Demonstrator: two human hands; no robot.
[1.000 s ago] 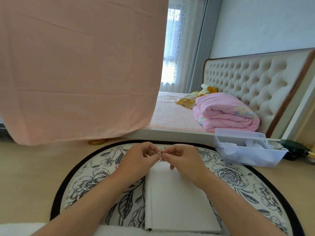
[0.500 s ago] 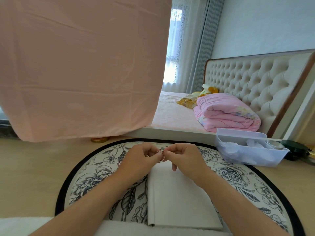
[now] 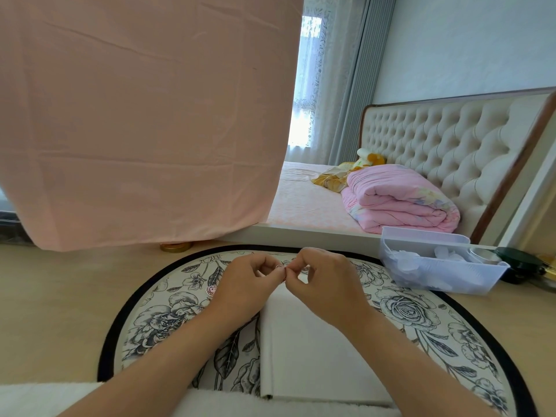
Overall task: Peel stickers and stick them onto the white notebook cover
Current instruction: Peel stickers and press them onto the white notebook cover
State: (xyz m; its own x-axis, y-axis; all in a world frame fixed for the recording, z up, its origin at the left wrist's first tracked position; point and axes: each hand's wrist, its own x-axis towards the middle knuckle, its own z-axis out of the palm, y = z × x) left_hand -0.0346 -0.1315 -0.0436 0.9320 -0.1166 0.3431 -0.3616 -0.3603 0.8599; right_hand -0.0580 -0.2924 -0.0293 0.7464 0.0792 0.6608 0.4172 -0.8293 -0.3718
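A bedroom, with a round floral mat on pale wood. The white notebook lies shut just below the fingers, its visible cover bare. The left hand and right hand stay fingertip to fingertip as a second ago, both pinching one small sticker, now more hidden between them. Peeling seems unfinished and nothing is stuck yet

Daylit bedroom: tufted headboard, pink quilt, hanging pink sheet.
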